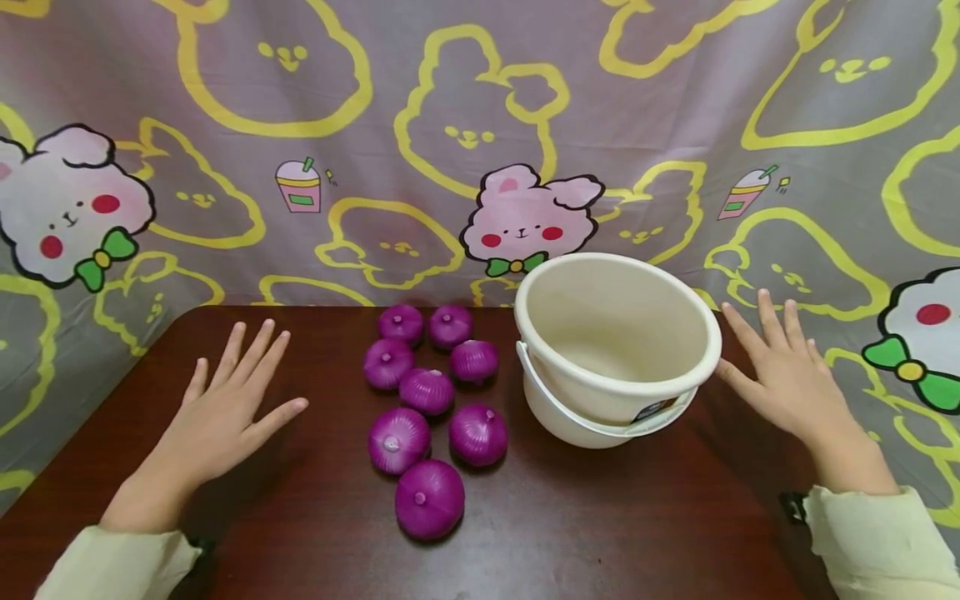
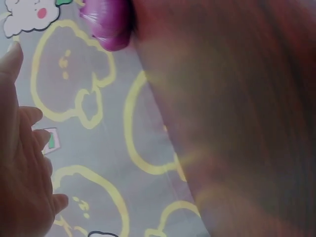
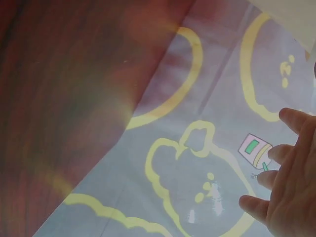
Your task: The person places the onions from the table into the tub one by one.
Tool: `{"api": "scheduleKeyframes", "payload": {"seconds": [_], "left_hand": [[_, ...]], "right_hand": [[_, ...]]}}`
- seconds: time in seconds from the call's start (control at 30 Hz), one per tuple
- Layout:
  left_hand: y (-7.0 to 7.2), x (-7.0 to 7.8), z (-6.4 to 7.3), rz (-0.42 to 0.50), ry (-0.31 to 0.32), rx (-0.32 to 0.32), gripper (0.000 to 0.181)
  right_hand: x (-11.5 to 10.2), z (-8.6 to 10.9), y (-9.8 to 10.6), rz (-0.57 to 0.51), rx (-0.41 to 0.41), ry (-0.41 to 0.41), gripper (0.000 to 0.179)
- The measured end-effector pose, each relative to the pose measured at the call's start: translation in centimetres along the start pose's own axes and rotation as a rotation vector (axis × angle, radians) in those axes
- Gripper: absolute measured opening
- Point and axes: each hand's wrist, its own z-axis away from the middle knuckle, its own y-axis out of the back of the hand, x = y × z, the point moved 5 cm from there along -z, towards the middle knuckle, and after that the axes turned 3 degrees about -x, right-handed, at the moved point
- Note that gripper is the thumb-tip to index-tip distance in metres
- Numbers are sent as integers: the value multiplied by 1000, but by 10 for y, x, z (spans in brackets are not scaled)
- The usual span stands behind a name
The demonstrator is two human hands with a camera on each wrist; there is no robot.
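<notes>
Several purple onions (image 1: 426, 392) lie in a loose cluster on the dark wooden table, and part of one onion (image 2: 109, 22) shows at the top of the left wrist view. Right of them stands a cream bucket (image 1: 592, 408), upright, its handle hanging down at the front; its visible inside holds nothing. My left hand (image 1: 225, 417) is held over the table left of the onions, fingers straight and spread, holding nothing. My right hand (image 1: 795, 383) is spread beside the bucket's right side, also holding nothing. Whether its thumb touches the rim I cannot tell.
A cloth curtain (image 1: 420, 108) printed with cartoon animals hangs behind and beside the table (image 1: 315, 517). The table's back edge runs just behind the onions and the bucket. Dark straps show at both sleeve cuffs.
</notes>
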Motion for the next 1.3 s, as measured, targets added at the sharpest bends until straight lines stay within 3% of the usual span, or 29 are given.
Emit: {"api": "scheduleKeyframes", "payload": {"seconds": [0.3, 0.6, 0.9, 1.13, 1.3], "left_hand": [[5, 21, -4, 26, -48, -9, 89], [4, 36, -10, 56, -98, -26, 86], [2, 52, -12, 102, -149, -66, 85], [3, 71, -15, 87, -229, -63, 83], [-1, 80, -15, 112, -247, -55, 84]], "right_hand": [[-3, -4, 11, -133, 11, 25, 76], [-5, -7, 21, -230, 7, -15, 73], [-11, -12, 31, -419, 83, 84, 61], [-19, -13, 40, -508, 66, 100, 61], [-28, -12, 46, -578, 43, 131, 59]]}}
